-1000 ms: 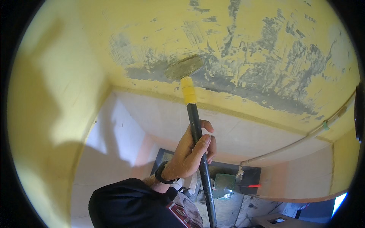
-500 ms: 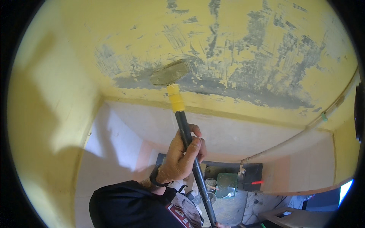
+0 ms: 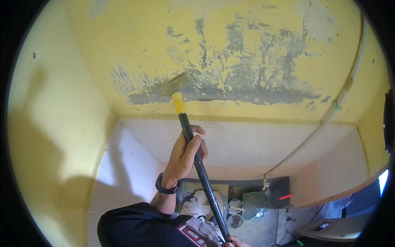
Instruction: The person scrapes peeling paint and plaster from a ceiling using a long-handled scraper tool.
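My left hand (image 3: 187,154) is wrapped around the black pole (image 3: 200,168) of a long-handled scraper, with a dark band on the wrist. At the pole's upper end, a yellow collar (image 3: 179,103) joins a wide, dirty blade (image 3: 174,85). The blade lies against the grey patch (image 3: 247,94) on the yellow painted surface, near its left end. Down at the lower edge, my right hand (image 3: 237,242) holds the lower part of the pole; only some of its fingers show.
A bent pipe (image 3: 306,152) runs down the right side to a tap (image 3: 266,187). Below stand two buckets (image 3: 235,221), a green container (image 3: 254,201) and a red-handled tool (image 3: 285,196). Pale walls close in on the left, with a brown panel (image 3: 337,233) at lower right.
The view has shifted, so more of the floor and buckets shows. My left hand and the scraper appear farther left in the picture, the blade still against the grey patch.
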Tool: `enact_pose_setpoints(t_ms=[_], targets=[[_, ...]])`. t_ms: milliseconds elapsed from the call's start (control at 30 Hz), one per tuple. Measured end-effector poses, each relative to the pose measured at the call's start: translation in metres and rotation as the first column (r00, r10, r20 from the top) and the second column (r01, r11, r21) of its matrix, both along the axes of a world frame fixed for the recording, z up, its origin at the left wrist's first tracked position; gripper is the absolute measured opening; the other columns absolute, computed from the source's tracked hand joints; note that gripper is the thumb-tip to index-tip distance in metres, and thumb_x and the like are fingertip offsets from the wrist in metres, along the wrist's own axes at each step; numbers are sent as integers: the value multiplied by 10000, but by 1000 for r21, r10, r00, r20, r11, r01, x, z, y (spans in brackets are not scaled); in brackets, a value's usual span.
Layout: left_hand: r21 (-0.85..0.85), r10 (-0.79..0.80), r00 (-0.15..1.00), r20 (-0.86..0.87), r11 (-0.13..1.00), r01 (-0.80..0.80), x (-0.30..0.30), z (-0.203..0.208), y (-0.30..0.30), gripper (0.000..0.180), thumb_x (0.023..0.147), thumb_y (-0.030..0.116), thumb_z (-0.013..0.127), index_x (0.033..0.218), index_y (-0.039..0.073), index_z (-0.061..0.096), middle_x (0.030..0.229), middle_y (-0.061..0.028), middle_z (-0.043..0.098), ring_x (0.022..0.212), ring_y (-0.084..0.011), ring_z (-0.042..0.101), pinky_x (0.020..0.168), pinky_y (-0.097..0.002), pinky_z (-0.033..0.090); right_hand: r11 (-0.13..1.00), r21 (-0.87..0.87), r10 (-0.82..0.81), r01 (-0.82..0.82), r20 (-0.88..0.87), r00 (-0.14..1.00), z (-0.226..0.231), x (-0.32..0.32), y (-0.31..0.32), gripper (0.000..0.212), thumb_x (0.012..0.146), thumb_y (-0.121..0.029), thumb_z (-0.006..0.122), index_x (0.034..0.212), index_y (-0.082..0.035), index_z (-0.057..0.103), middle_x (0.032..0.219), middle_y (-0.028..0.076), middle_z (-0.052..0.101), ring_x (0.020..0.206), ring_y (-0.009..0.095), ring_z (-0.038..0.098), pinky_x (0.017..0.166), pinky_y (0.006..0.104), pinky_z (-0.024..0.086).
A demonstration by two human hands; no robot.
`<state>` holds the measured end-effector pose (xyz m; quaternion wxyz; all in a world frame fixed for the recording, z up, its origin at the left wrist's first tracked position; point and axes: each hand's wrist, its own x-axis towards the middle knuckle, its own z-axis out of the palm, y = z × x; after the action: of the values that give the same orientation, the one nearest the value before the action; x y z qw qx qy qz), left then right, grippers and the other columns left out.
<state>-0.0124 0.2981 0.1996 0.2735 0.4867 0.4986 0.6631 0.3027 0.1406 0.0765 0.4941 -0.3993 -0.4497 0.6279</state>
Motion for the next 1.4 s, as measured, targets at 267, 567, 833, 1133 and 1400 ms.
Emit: enact_pose_setpoints(t_ms=[267, 567, 833, 1133, 1400], targets=[[40, -30, 999, 27, 999, 29, 1, -1, 0, 360, 1091, 363, 383, 1192, 28, 467, 579, -67, 532, 468, -128, 492, 479, -249, 388, 996, -91, 14, -9, 55, 998, 49, -2, 1, 195, 948, -8, 659, 1143, -2, 637, 921, 139, 685, 647, 97, 558, 552, 236, 425], [8, -41, 999, 18, 999, 40, -1, -3, -1, 338, 1097, 330, 372, 1195, 22, 471, 605, -45, 513, 530, -129, 488, 558, -270, 378, 977, -198, 95, -82, 56, 994, 69, -3, 12, 241, 958, -122, 662, 1121, 54, 686, 696, -9, 575, 585, 56, 465, 532, 222, 334], [36, -36, 999, 11, 999, 35, 1, -4, -1, 350, 1104, 351, 366, 1193, 34, 485, 608, -32, 508, 532, -119, 483, 560, -263, 368, 976, -165, 160, -142, 99, 982, 76, -2, 22, 229, 968, -154, 651, 1096, 31, 692, 673, -38, 551, 564, 32, 420, 507, 224, 278], [28, -30, 999, 27, 999, 29, 4, -3, 0, 360, 1105, 364, 361, 1192, 35, 477, 599, -46, 520, 515, -118, 470, 557, -261, 364, 978, -154, 159, -139, 124, 979, 75, 0, 28, 233, 968, -179, 651, 1083, 20, 693, 676, -56, 542, 558, 23, 397, 498, 225, 252], [47, -13, 1000, 11, 999, 13, 4, -3, 3, 331, 1103, 337, 368, 1185, 36, 477, 591, -42, 517, 512, -111, 457, 549, -256, 360, 986, -129, 117, -102, 113, 987, 59, 4, 27, 277, 967, -182, 658, 1144, 29, 692, 682, -54, 547, 575, 29, 412, 511, 231, 274]])
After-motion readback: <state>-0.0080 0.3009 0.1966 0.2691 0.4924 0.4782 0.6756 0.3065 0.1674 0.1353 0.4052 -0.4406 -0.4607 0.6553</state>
